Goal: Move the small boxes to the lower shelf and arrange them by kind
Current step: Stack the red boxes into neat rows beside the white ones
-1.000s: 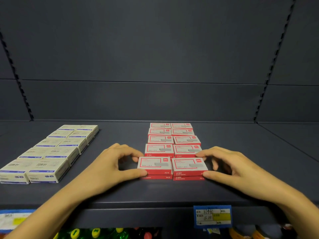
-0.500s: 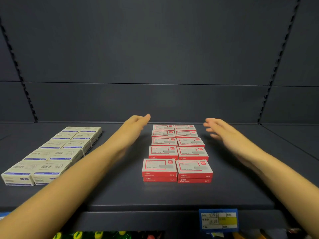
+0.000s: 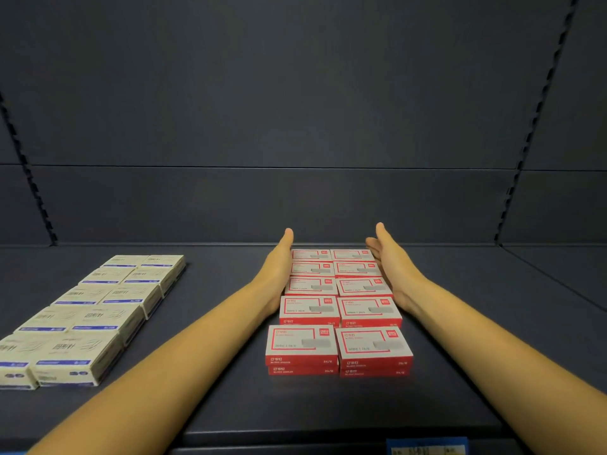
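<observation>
The left hand [image 3: 279,261] and right hand [image 3: 391,261], moved back from the front pair, are flattened wide against the red boxes [image 3: 338,310] for squaring.

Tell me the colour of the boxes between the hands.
Red with pale grey-white tops: the red boxes, clearest in the head view.

A dark grey metal back panel [image 3: 295,110] fills twelve o'clock, slotted black uprights [image 3: 542,103] flanking it at ten and two, and a blue price tag [image 3: 427,447] peeks in at five o'clock.
</observation>
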`<state>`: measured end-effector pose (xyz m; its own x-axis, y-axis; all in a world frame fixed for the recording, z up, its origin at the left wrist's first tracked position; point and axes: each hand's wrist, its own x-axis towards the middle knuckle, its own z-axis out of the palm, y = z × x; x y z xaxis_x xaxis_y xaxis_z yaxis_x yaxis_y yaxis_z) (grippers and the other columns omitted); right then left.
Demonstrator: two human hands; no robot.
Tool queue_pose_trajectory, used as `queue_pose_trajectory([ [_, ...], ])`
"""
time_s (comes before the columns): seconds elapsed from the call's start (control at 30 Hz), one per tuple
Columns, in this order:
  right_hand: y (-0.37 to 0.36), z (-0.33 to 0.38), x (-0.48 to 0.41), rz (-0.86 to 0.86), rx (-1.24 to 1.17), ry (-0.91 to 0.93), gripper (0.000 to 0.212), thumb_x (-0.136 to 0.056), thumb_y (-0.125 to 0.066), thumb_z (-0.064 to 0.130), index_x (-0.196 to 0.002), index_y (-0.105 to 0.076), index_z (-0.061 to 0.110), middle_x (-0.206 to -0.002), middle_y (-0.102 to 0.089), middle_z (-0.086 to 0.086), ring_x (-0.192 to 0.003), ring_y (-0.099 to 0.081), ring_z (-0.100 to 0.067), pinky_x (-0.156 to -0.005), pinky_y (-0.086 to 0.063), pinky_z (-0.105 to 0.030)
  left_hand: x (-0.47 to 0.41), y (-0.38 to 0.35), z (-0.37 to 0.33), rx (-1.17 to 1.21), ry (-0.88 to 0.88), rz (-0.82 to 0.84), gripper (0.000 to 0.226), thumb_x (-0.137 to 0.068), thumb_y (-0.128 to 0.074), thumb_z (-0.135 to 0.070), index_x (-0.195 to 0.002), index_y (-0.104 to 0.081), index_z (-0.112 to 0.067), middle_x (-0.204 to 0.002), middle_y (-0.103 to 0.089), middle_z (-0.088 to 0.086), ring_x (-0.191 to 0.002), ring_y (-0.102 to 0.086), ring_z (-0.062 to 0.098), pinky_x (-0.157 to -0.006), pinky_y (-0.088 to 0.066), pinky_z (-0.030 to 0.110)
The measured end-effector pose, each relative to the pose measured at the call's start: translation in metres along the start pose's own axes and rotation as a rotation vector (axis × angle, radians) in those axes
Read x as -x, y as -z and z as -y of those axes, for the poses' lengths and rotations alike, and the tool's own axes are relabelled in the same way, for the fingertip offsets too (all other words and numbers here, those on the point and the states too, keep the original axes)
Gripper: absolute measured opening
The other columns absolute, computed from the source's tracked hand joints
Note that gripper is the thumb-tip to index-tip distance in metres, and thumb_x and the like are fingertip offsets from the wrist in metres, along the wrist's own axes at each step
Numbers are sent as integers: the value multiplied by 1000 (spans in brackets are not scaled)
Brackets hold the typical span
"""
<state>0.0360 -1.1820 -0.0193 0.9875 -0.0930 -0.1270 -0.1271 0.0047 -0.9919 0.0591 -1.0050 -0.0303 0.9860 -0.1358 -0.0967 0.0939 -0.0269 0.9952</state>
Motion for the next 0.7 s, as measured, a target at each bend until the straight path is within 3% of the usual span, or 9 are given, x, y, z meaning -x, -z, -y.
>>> queue_pose_trajectory([
  [0.03,-1,-1,1,-3,-10,-19,64,-93,-25,59,-143,-31,19,-120,-64,-11,-104,-63,-26,-67,-56,-27,-1,0,1,-3,16,6,53,-94,-25,-54,-59,-51,-24,-44,-65,-9,-45,-66,11,-39,-50,18],
  [0.1,-2,-1,2,-18,-35,-50,59,-93,-27,58,-138,-39,22,-134,-52,-17,-114,-58,-33,-61,-56,-26,-2,0,0,12,62,39,67,-93,-24,-56,-44,-59,-27,-49,-68,-5,-44,-66,12,-38,-49,18],
  [0.2,-1,-2,-1,-41,-43,-58,45,-94,-28,56,-107,-57,23,-126,-60,-14,-107,-62,-29,-71,-57,-30,-4,-2,1,8,82,100,81,-92,-21,-59,-28,-61,-28,-53,-70,-4,-45,-66,12,-40,-50,18],
  [0.27,2,-3,-5,-66,-66,-28,49,-94,-28,54,-122,-52,22,-99,-71,-5,-90,-66,-18,-77,-56,-33,-11,-2,3,-2,51,62,73,-92,-22,-59,-40,-63,-27,-47,-67,-8,-45,-66,10,-41,-51,17],
  [0.33,3,-4,-11,-111,-65,-14,56,-95,-28,54,-137,-41,19,-90,-66,4,-81,-65,-12,-73,-56,-33,-18,0,4,0,10,-7,55,-93,-22,-58,-62,-55,-26,-40,-62,-13,-42,-64,6,-40,-49,14],
  [0.47,-1,-3,-12,-84,-42,-27,54,-94,-26,56,-133,-44,23,-76,-65,-2,-56,-59,-12,-41,-47,-19,-19,-5,1,4,-40,-25,47,-94,-19,-56,-68,-44,-25,-32,-54,-19,-35,-58,-2,-34,-43,11],
  [0.57,-1,-4,-12,-45,-24,-28,50,-95,-26,55,-127,-48,24,-73,-61,-2,-48,-56,-9,-37,-43,-15,-21,-7,2,-3,-56,-10,47,-95,-20,-54,-70,-46,-23,-32,-53,-20,-35,-58,-3,-34,-42,10],
  [0.63,-1,-5,-11,-18,40,-2,47,-95,-25,53,-124,-51,25,-75,-63,-1,-48,-58,-8,-40,-45,-16,-26,-4,5,10,-55,-34,44,-95,-22,-53,-88,-50,-20,-42,-62,-16,-43,-63,3,-40,-49,15],
  [0.7,-2,-4,-12,-38,186,72,48,-97,-22,51,-124,-52,24,-84,-64,-1,-59,-59,-8,-52,-47,-19,-26,-3,6,-31,-79,-77,46,-96,-22,-50,-114,-51,-19,-70,-66,-13,-65,-66,8,-58,-54,22],
])
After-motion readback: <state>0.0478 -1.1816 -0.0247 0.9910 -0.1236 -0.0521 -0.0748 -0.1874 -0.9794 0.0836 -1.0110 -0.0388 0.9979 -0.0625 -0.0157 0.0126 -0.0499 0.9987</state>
